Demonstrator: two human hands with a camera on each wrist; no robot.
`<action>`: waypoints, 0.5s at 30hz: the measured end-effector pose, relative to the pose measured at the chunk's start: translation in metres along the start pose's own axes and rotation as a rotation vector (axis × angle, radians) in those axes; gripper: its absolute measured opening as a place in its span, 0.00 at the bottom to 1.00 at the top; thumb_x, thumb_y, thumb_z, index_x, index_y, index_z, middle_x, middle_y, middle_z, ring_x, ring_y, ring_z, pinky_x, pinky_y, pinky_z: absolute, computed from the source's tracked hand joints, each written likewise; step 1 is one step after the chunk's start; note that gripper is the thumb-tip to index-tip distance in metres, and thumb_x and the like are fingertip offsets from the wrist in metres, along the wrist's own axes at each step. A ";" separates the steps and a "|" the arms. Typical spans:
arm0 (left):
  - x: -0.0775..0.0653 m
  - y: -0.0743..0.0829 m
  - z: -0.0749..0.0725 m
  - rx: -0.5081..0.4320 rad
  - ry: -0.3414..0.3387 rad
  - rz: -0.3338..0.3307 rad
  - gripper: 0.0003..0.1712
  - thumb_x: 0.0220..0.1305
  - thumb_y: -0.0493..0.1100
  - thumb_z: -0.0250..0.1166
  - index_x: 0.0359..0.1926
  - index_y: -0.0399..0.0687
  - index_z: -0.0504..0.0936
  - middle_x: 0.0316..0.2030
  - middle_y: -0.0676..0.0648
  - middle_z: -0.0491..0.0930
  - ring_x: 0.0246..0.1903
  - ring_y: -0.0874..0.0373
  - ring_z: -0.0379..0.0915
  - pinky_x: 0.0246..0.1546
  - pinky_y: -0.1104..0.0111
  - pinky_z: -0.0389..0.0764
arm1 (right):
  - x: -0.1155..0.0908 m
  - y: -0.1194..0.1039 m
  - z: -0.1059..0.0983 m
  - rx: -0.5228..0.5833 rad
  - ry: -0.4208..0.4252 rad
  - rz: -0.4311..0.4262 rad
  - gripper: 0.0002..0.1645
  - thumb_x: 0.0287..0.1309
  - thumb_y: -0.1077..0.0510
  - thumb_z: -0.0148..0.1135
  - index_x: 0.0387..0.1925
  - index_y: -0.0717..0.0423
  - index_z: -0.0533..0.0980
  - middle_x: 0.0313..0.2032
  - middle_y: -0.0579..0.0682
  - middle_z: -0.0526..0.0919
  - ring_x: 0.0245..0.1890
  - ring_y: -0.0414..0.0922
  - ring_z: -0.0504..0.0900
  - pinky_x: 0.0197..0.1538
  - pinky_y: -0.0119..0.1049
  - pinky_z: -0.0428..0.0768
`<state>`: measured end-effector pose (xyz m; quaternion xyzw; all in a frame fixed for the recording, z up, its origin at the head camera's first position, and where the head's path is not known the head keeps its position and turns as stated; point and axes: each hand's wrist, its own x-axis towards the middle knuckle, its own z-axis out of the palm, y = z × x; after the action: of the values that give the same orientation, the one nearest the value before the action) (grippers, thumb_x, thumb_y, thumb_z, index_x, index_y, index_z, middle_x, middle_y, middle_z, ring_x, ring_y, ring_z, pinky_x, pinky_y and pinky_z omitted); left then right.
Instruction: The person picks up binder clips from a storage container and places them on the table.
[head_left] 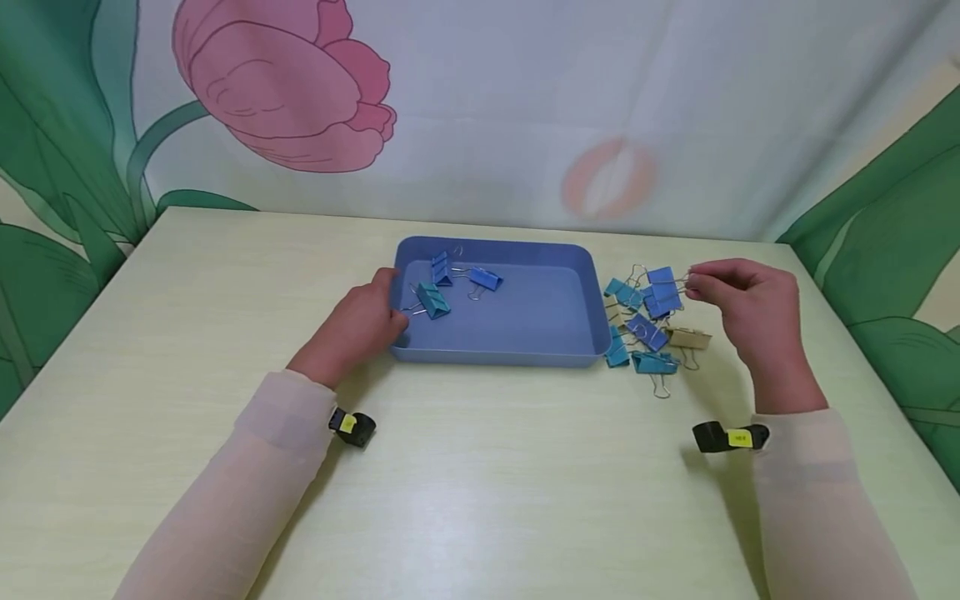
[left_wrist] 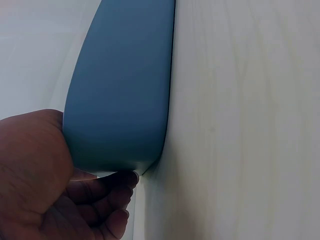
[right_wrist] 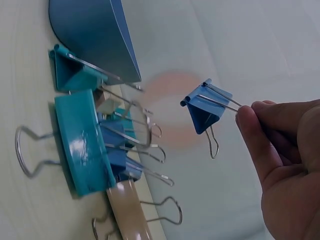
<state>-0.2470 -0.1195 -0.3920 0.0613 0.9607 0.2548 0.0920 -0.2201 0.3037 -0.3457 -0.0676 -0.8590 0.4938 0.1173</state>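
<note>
My right hand (head_left: pixel 757 312) pinches a blue binder clip (head_left: pixel 661 277) by one wire handle between thumb and forefinger. In the right wrist view this lifted binder clip (right_wrist: pixel 205 107) hangs in the air, its other handle dangling. Below it lies a pile of binder clips, among them a teal clip (right_wrist: pixel 82 142) and a tan clip (right_wrist: pixel 129 210). At the left end of a blue tray (head_left: pixel 525 321), my left hand (head_left: pixel 360 325) grips the wall, with curled fingers visible at its corner in the left wrist view. Inside the tray lie two blue clips (head_left: pixel 486 278) and a teal clip (head_left: pixel 433 300).
The pile sits against the tray's right wall on a pale wooden table (head_left: pixel 480 475). Behind the table's back edge hangs a curtain (head_left: pixel 480 108) printed with a pink flower and green leaves.
</note>
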 end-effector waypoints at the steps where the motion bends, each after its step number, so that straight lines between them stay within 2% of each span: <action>1: 0.000 0.000 0.000 0.001 0.000 -0.004 0.37 0.66 0.40 0.49 0.72 0.34 0.49 0.53 0.33 0.76 0.45 0.46 0.71 0.49 0.58 0.75 | 0.001 0.002 -0.001 0.006 0.006 0.004 0.24 0.58 0.47 0.65 0.51 0.58 0.81 0.37 0.34 0.84 0.37 0.30 0.84 0.48 0.22 0.76; 6: -0.001 0.001 -0.001 -0.001 -0.005 -0.011 0.37 0.66 0.40 0.49 0.73 0.34 0.49 0.57 0.33 0.73 0.47 0.46 0.70 0.49 0.58 0.74 | 0.006 0.011 -0.007 0.026 0.041 0.014 0.23 0.59 0.49 0.65 0.51 0.60 0.80 0.36 0.34 0.83 0.35 0.30 0.85 0.48 0.20 0.77; 11: 0.000 0.002 -0.001 -0.005 -0.014 -0.013 0.37 0.66 0.39 0.49 0.73 0.34 0.48 0.50 0.34 0.76 0.45 0.46 0.70 0.46 0.59 0.73 | 0.009 0.018 -0.010 0.020 0.076 0.025 0.23 0.59 0.51 0.64 0.51 0.61 0.80 0.36 0.34 0.83 0.35 0.29 0.85 0.47 0.19 0.77; 15: 0.001 0.002 0.000 -0.012 -0.019 -0.025 0.38 0.66 0.40 0.50 0.73 0.35 0.48 0.53 0.34 0.75 0.46 0.46 0.70 0.47 0.59 0.74 | 0.011 0.023 -0.012 0.012 0.088 0.041 0.22 0.60 0.51 0.63 0.51 0.60 0.80 0.36 0.34 0.82 0.35 0.29 0.84 0.45 0.18 0.77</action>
<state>-0.2478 -0.1176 -0.3917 0.0509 0.9589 0.2587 0.1045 -0.2270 0.3278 -0.3579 -0.1064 -0.8483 0.4980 0.1452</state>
